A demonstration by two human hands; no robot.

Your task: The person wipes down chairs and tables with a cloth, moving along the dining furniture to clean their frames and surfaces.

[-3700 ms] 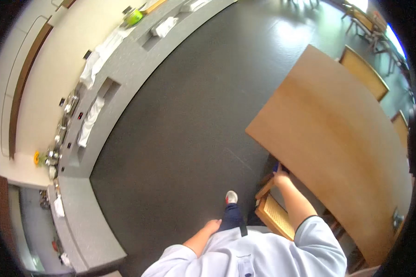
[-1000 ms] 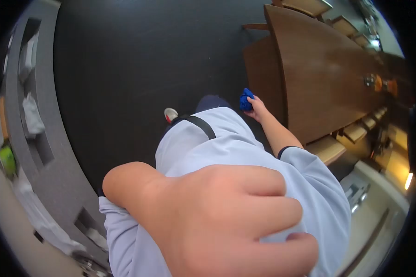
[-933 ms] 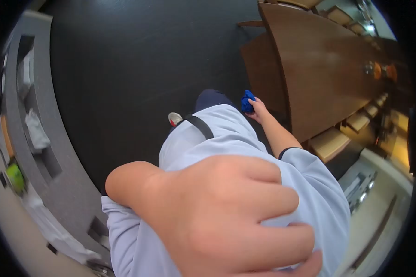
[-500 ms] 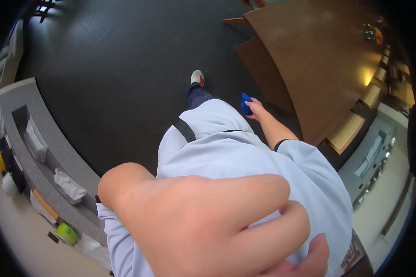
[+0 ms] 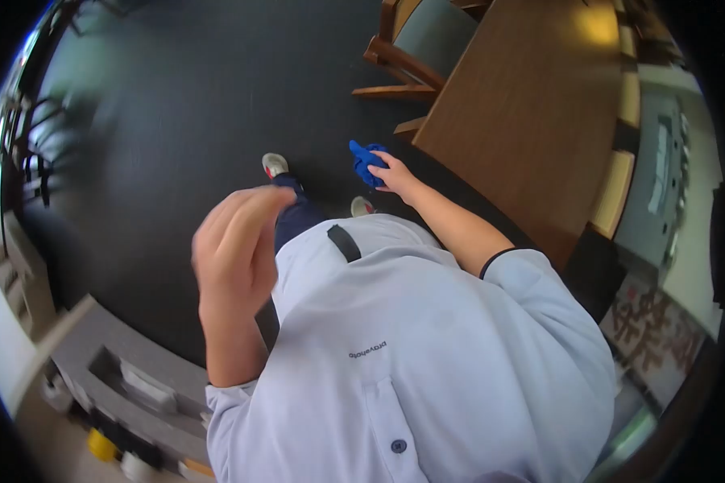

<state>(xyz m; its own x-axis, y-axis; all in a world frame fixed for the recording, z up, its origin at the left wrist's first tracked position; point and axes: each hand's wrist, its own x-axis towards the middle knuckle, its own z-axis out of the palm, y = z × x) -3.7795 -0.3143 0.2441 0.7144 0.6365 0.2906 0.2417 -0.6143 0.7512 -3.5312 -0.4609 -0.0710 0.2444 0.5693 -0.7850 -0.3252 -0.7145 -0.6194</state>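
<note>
My right hand (image 5: 391, 173) is closed round a crumpled blue cloth (image 5: 367, 165), held out ahead of my body above the dark floor. Part of the cloth sticks up past my fingers. My left hand (image 5: 242, 245) is raised at the left in front of my shirt, slightly blurred. Its fingers are loosely bent, stretched toward the right, and nothing shows in them. A long brown wooden table (image 5: 515, 121) stands to the right of the cloth, apart from my right hand.
A wooden chair (image 5: 403, 68) with a grey seat stands at the table's far end. Dark floor (image 5: 185, 121) stretches ahead and left. A grey counter (image 5: 84, 338) with a tissue pack in its recess lies at lower left. Further chairs (image 5: 36, 153) appear at the left edge.
My left hand has moved from close before the camera to farther out on the left. The view has turned and the chair shows more. My right hand still holds the blue cloth.
</note>
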